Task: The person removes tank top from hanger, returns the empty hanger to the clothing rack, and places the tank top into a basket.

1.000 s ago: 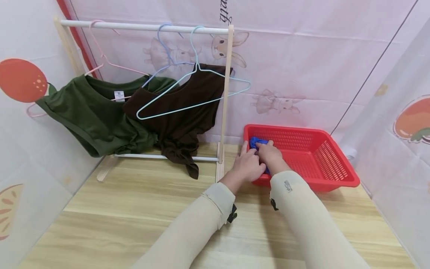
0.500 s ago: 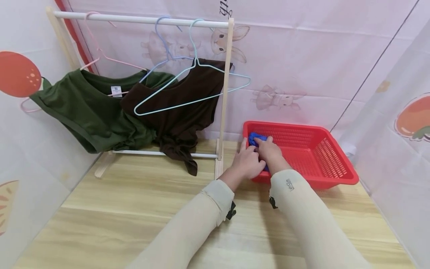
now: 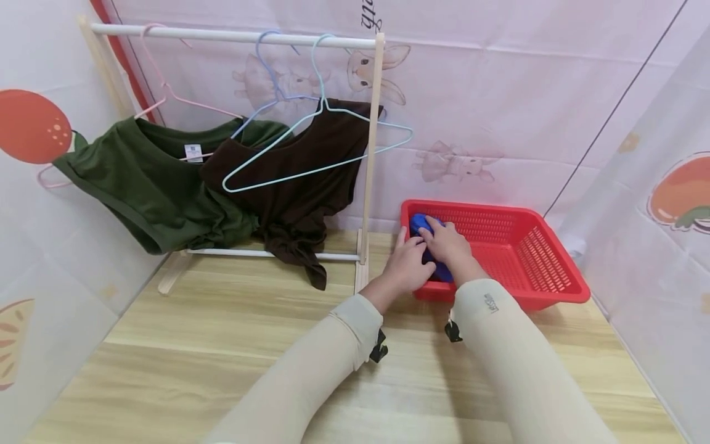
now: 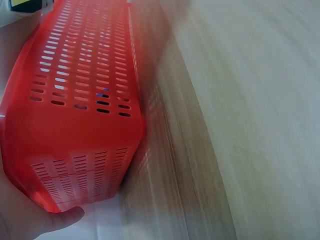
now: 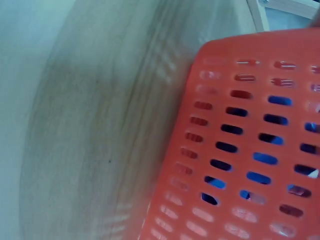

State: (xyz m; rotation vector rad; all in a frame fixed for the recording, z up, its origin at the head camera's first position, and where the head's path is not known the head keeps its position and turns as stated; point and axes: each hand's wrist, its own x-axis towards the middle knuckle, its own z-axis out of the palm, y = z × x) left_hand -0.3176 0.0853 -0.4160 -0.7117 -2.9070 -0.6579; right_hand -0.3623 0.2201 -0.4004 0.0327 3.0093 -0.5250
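A crumpled blue cloth (image 3: 444, 272) lies at the left end of a red plastic basket (image 3: 554, 243). My right hand (image 3: 450, 246) reaches in from above and grips the cloth, hiding part of it. Beside it, my left hand (image 3: 407, 265) is over the basket's left end, one finger extended along the rim; its other fingertips are partly hidden among the cloth. The left wrist view shows a digit of the left hand (image 4: 45, 220) outside the basket corner. Through the basket slots (image 5: 265, 158) in the right wrist view, patches of blue show.
Left of the basket stands a wood-and-white clothes rack (image 3: 368, 154). A green top (image 3: 166, 185) hangs on a pink hanger, a brown top (image 3: 310, 185) on a blue one. A bare light-blue hanger (image 3: 299, 179) hangs nearest the basket. Fabric walls enclose the wooden table (image 3: 222, 333).
My right hand has shifted slightly right and back with its fingers over the cloth. More blue cloth shows near the basket's front edge. The left hand has stayed nearly in place.
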